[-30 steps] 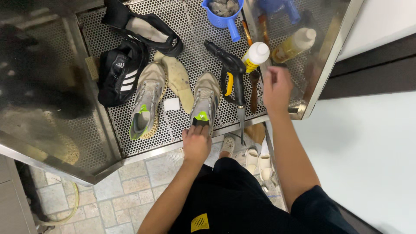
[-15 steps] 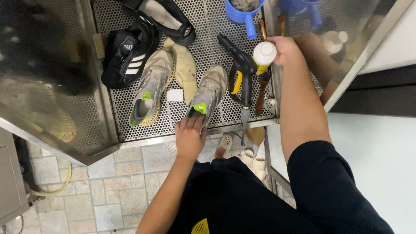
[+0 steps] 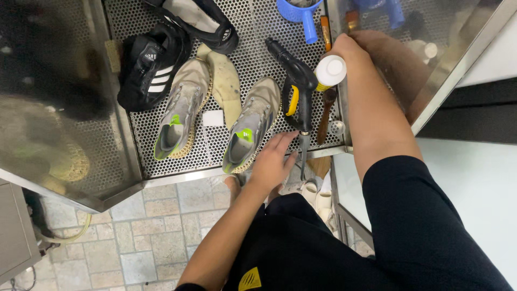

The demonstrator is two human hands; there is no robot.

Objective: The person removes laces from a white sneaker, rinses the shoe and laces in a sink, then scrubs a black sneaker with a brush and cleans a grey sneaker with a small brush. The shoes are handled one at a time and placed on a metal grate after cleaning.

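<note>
Shiny metal with many little holes makes the counter (image 3: 253,48), a big wash tray with steel walls. On it lie shoes. A black shoe with white stripes (image 3: 151,64) sits near the left wall, with another black shoe (image 3: 196,19) at the far edge. Two grey shoes with green tongues lie side by side near the front edge: the left grey shoe (image 3: 180,110) and the right grey shoe (image 3: 253,121). A tan insole (image 3: 225,81) lies between them, and a small white block (image 3: 212,117) too. A black spray gun (image 3: 297,86) with a yellow trigger lies just right of the right grey shoe. A blue scoop (image 3: 302,13) rests at the far edge.

The left hand (image 3: 272,159) is open, fingers flat, touching the heel side of the right grey shoe at the front edge. The right hand (image 3: 344,51) is closed around a yellow bottle with a white cap (image 3: 329,71), near the right wall.

It looks like the shoe-washing step is starting. A firm hold on the shoe seems needed now.
</note>
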